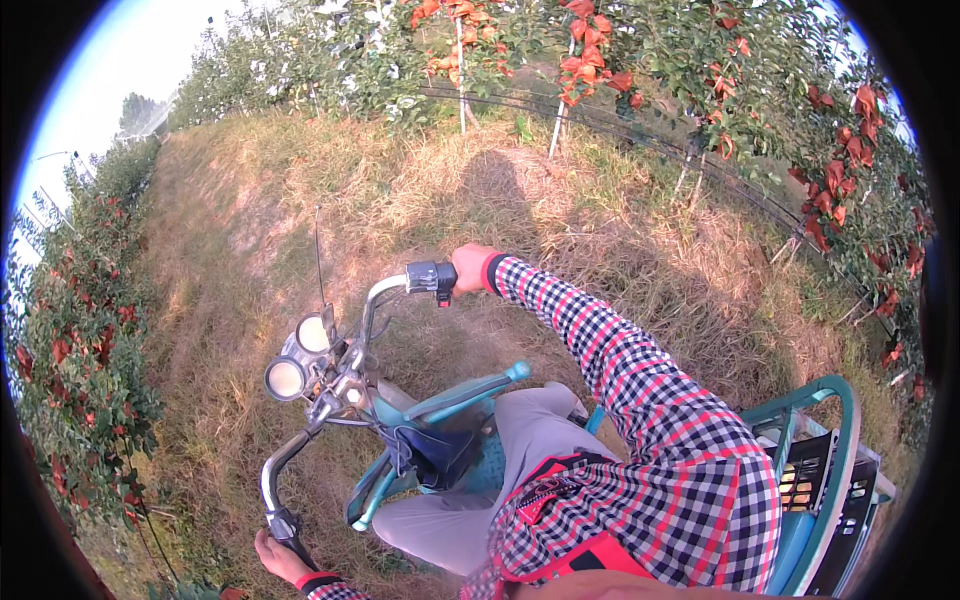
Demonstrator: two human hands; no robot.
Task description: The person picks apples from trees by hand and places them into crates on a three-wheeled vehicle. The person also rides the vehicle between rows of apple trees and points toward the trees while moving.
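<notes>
My right hand (472,268) is closed around the right end of a motor tricycle's chrome handlebar (373,304), just behind a black switch housing (430,278). Lower in the view, my left hand (279,556) lies against the black left handlebar grip (301,553); how firmly its fingers wrap it is hidden. Two round gauges or lamps with pale faces, one of them a round unit (285,378), sit ahead of the bar. Below the steering column hangs a dark blue bag or cover (442,454). My legs in grey trousers (525,431) straddle the teal frame (469,397).
Behind me are a teal rail (846,420) and a black plastic crate (806,472) with pale yellowish things inside. Dry grass (225,315) covers the lane. Fruit trees with red-orange bags (589,52) line one side, with black wires (637,135) along them; another tree row (82,360) stands opposite.
</notes>
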